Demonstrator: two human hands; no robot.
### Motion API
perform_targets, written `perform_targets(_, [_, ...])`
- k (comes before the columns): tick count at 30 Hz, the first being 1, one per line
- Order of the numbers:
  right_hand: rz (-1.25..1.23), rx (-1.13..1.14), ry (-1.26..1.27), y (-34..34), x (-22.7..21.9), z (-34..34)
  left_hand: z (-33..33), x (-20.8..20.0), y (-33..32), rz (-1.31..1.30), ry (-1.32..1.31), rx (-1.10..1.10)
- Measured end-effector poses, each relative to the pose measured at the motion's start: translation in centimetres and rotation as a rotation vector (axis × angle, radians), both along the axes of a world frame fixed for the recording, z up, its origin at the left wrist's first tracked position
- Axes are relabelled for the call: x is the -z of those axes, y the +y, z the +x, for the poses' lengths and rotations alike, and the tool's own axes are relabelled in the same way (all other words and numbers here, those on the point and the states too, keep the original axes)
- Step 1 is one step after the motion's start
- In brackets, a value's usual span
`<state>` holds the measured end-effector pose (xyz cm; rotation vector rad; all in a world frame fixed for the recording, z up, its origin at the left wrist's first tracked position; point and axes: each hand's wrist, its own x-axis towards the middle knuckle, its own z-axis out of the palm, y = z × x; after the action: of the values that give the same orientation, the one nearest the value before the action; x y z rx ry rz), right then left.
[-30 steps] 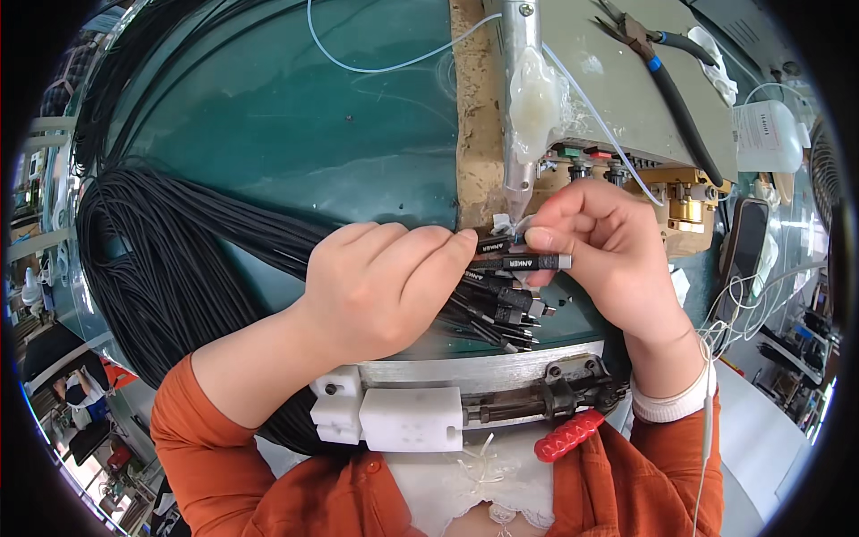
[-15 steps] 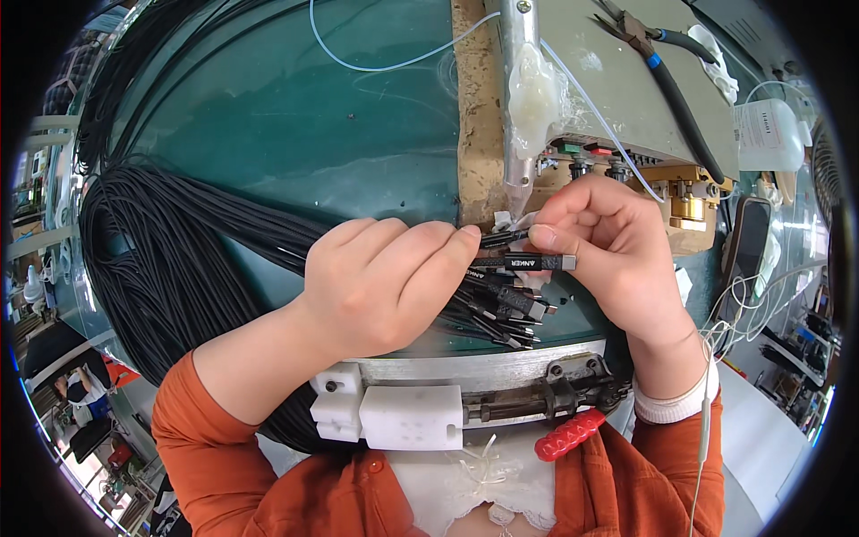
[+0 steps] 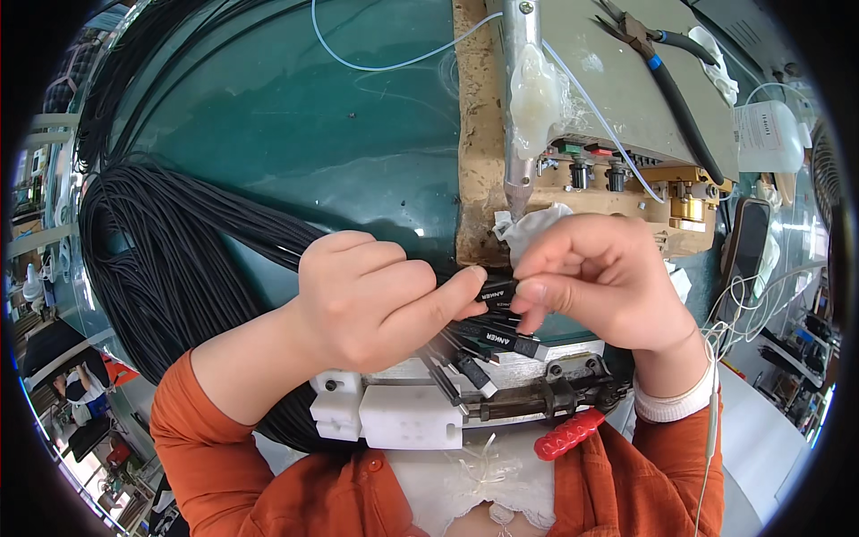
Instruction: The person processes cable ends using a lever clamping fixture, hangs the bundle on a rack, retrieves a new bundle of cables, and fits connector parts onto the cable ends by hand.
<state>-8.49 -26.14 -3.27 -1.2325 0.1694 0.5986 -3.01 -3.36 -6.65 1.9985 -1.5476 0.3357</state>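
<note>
At the near edge, the red handle (image 3: 570, 436) of a clamp slants up to the right, beside a white block (image 3: 412, 417). Beyond them the person's 2 forearms reach inward from orange sleeves. The left hand (image 3: 376, 300) is turned back upward, knuckles bent, its thumb and forefinger stretched right and closed on a bunch of black connectors. The right hand (image 3: 599, 282) faces it from the right, wrist angled left and fingers curled, thumb and forefinger bunched at the tip of the upper connector (image 3: 497, 293); whether they grip that tip I cannot tell.

That upper connector lies between the 2 hands, its long axis nearly level, the right end a little higher and pointing at the right hand. Below it, a second connector (image 3: 512, 340) slopes down to the right, metal end lowest; a third (image 3: 477, 376) hangs more steeply. Black cables (image 3: 179, 268) run from the left hand to the upper left, looping on the green worktop (image 3: 268, 134).

Farther off, crumpled tissue (image 3: 535, 228) sits by the tip of a metal tube (image 3: 521, 166), and pliers (image 3: 667, 89) lie on a grey-green box (image 3: 608, 98).
</note>
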Motion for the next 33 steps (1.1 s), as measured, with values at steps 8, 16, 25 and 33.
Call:
perform_targets(8, [-0.635,-0.164,-1.021,0.0,-0.5,-0.8,0.5,1.0,-1.4,-0.138,0.138,-0.019])
perform_targets(16, [-0.522,-0.017,-0.364,0.5,0.7,0.2,-0.4,0.4,-1.1,0.018,0.066,-0.109])
perform_targets(25, [-0.196,0.243,-0.005,0.4,1.5,1.0,0.3,1.0,-1.2,0.008,-0.009,-0.192])
perform_targets(33, [-0.162,0.207,0.006,0.1,1.0,0.7,0.3,0.9,-1.1,-0.017,-0.038,-0.145])
